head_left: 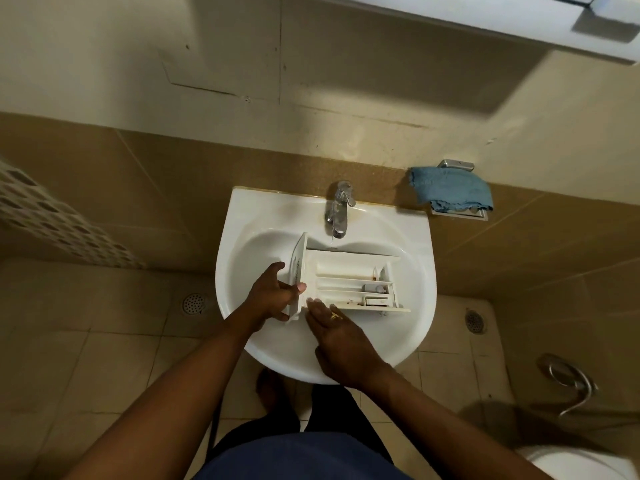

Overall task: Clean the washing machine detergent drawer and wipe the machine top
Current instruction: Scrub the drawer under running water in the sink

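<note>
Looking down from the head view, a white basin (410,341) is fixed to a tan tiled wall, with a chrome tap (338,209) at its far edge. The white detergent drawer (346,277) lies inside the basin, lengthwise from left to right, its open compartments facing up and its front panel at the left end, tilted upright.

The left hand (273,294) grips that front panel, with the fingers curled behind it and the thumb over its near edge. The right hand (341,336) reaches in from the near side, fingers straight and close together. Its fingertips touch the drawer's near-left corner, just beside the left thumb, and a ring shows on one finger.

On the wall to the right of the basin, a blue cloth (450,190) is draped over a metal holder (457,165). Two round floor drains (194,303) sit on the tiled floor, one on either side of the basin. Part of a white toilet (581,462) shows at the near right corner.
</note>
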Available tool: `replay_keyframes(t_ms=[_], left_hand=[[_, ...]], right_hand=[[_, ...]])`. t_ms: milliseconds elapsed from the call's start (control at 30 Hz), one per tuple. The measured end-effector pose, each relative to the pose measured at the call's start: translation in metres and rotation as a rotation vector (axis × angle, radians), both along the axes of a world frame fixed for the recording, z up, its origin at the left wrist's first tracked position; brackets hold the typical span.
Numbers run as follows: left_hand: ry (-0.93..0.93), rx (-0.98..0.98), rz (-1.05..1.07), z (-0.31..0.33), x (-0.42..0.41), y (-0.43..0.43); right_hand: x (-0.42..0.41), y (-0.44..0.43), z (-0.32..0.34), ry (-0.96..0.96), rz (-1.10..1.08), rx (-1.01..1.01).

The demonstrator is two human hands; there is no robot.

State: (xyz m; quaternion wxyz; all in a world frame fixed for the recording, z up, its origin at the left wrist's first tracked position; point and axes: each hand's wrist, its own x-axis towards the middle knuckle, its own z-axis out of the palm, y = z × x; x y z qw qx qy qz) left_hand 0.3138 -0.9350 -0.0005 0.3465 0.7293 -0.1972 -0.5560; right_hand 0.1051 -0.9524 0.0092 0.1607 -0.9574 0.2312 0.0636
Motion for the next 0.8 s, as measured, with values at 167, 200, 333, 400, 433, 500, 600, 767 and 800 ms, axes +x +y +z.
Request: replay_keyframes(t_ms=[167, 200, 333, 400, 433, 500, 600, 767, 800], left_hand=[[0.008, -0.005, -0.008, 0.001, 0.001, -0.001], [0.013, -0.005, -0.009, 0.001, 0.002, -0.001], [0.008, -0.004, -0.014, 0.001, 0.001, -0.001], [0.01, -0.007, -0.008, 0.0, 0.0, -0.001], [0.013, -0.01, -0.002, 0.0, 0.0, -0.001], [0.019, -0.012, 0.006, 0.0, 0.0, 0.0], [0.02, -0.016, 0.007, 0.0, 0.0, 0.0], [0.022, -0.013, 0.006, 0.002, 0.0, 0.002], [0.027, -0.009, 0.011, 0.003, 0.0, 0.002]], right_hand=[[-0.003, -0.002, 0.007, -0.083, -0.111, -0.081], [0.006, 0.002, 0.008, -0.099, -0.114, -0.074], [0.017, 0.009, -0.001, -0.065, -0.056, -0.014], [0.003, 0.003, -0.001, -0.044, -0.003, -0.074], [-0.005, -0.002, -0.001, -0.034, 0.013, -0.113], [-0.018, -0.016, 0.001, -0.014, 0.011, -0.154], [-0.02, -0.028, 0.012, 0.043, 0.009, -0.192], [-0.006, -0.065, 0.024, -0.044, -0.375, 0.009], [0.0, -0.072, 0.026, -0.143, -0.519, 0.146]])
